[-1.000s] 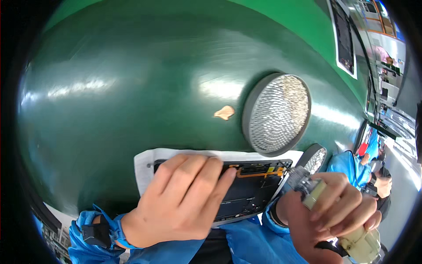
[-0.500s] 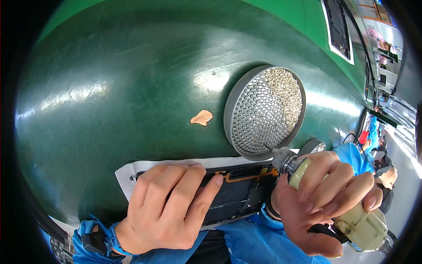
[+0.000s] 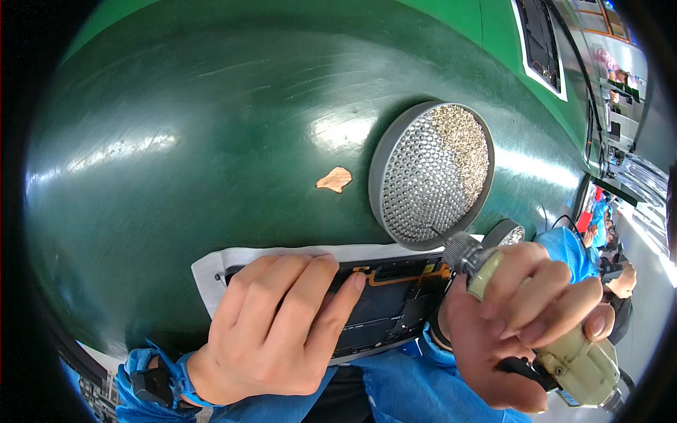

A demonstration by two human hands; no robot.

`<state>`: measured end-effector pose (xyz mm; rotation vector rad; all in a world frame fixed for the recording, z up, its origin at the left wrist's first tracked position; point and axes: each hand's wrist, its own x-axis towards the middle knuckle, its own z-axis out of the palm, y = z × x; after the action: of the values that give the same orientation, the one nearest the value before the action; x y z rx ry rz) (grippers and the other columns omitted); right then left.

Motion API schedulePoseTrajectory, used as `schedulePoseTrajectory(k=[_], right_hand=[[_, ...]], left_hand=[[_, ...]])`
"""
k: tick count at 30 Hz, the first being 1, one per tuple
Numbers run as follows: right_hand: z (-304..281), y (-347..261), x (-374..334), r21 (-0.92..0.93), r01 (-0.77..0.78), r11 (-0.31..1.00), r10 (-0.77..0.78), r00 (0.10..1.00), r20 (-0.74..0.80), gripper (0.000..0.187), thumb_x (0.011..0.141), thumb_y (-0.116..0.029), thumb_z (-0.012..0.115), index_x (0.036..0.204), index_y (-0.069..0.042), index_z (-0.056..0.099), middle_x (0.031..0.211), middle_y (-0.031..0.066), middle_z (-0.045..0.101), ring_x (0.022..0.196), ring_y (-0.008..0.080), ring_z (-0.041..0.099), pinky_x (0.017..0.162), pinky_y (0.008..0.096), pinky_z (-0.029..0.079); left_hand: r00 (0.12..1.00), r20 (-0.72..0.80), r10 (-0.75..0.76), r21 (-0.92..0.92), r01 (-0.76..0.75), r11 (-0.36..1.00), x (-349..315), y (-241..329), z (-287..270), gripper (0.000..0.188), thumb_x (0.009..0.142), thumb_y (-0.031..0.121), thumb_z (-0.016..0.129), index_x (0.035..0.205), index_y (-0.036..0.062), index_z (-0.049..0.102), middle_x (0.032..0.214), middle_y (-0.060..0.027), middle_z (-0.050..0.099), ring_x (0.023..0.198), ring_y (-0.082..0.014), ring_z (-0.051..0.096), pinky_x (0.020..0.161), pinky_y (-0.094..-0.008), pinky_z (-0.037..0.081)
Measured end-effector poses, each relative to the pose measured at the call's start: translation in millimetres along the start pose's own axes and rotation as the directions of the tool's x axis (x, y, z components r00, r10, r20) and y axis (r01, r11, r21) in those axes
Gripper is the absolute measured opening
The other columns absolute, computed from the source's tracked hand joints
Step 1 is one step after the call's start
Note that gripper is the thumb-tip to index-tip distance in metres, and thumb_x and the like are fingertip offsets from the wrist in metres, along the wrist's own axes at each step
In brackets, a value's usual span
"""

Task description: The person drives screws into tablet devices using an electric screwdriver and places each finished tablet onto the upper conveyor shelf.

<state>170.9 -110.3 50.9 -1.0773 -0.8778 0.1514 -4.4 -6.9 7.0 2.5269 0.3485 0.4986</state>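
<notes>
In my right hand (image 3: 522,331) is a pale green power screwdriver (image 3: 582,363) with a ridged grey collar, the fingers wrapped round its body. Its thin bit points over the near rim of a round grey tray (image 3: 377,180), whose dimpled metal floor holds many small screws (image 3: 462,144) heaped at the far right. My left hand (image 3: 271,328) lies across a thin black electronic device (image 3: 391,307), fingers spread, the index fingertip near an orange ribbon strip (image 3: 395,280). The hand covers the device's left part. Beneath the device is a white sheet (image 3: 211,271).
A small tan flat scrap (image 3: 335,180) lies left of the tray. A smaller round container (image 3: 504,234) stands behind the screwdriver. Another black device on a white sheet (image 3: 543,49) sits at far right. A person in blue sleeves (image 3: 571,250) is at the right, along the green table (image 3: 176,211).
The tray, tan scrap and white sheet appear slightly further right in the view. The screwdriver's tip stays over the tray, and both hands keep their hold and pose.
</notes>
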Motion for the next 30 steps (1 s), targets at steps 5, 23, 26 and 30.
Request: schedulePoseTrajectory(k=[5,23,26,30], right_hand=[[-3.5,-14.7,9.1,0.083,0.005,0.997,-0.038,0.914,0.404,0.072,0.105,-0.049,0.068,0.149,-0.002,0.036,0.100,0.0038,0.053,0.073,0.0147,0.055,0.055,0.0310,0.052],[32.6,26.2,-33.0,0.191,0.172,0.966,-0.213,0.953,0.217,0.067,0.095,-0.031,0.084,0.134,0.001,0.040,0.091,0.0037,0.057,0.063,0.0100,0.055,0.052,0.0228,0.045],[19.8,17.6,-25.4,0.197,0.045,0.979,-0.129,0.890,0.437,0.068,0.106,-0.042,0.068,0.149,-0.002,0.034,0.099,0.0056,0.052,0.068,0.0145,0.052,0.048,0.0292,0.048],[19.8,17.5,-23.9,0.209,0.044,0.977,-0.138,0.879,0.456,0.067,0.107,-0.041,0.068,0.149,-0.003,0.032,0.099,0.0062,0.051,0.067,0.0148,0.051,0.047,0.0286,0.047]], left_hand=[[0.998,-0.062,-0.005,0.011,0.006,1.000,-8.6,3.6,3.3,0.037,0.068,0.011,0.082,0.105,0.0023,0.085,0.115,-0.0170,0.070,0.105,-0.0332,0.066,0.086,-0.0419,0.058],[0.991,-0.126,0.034,0.004,-0.034,0.999,-20.9,-3.0,10.8,0.031,0.074,0.013,0.086,0.101,-0.0007,0.083,0.119,-0.0131,0.070,0.110,-0.0301,0.065,0.091,-0.0411,0.057],[0.991,-0.132,0.005,-0.019,-0.008,1.000,-21.2,-1.9,12.1,0.030,0.074,0.013,0.088,0.099,-0.0036,0.081,0.118,-0.0133,0.070,0.110,-0.0302,0.065,0.091,-0.0414,0.057],[0.994,-0.109,-0.017,-0.035,0.013,0.999,-20.0,0.6,8.4,0.031,0.075,0.012,0.089,0.100,-0.0052,0.079,0.118,-0.0126,0.070,0.110,-0.0299,0.065,0.091,-0.0413,0.057]])
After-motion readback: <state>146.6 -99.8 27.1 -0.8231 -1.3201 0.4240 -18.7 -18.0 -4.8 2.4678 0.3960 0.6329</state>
